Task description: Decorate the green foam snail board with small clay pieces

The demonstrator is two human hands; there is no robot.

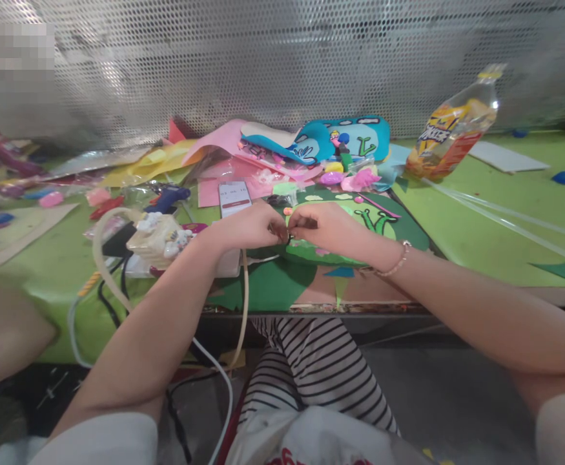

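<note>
My left hand (256, 225) and my right hand (328, 226) meet over the left part of a green foam picture board (410, 236). Fingertips of both are pinched together, almost touching, around a tiny dark bit that is too small to name. Bright green raised shapes (378, 221) and a thin pink strip (381, 206) decorate the board, and an orange ball (288, 211) shows just above the fingers. A phone (234, 196) with a timer on its screen lies just beyond my left hand.
A cream decorated box (154, 240) with cables stands left. Behind are blue foam pieces (376, 132) and bagged pink clay (362, 179). A tilted plastic bottle (456, 129) stands at the back right, before a perforated metal wall (263, 64). Another person's arm (6, 332) shows at left.
</note>
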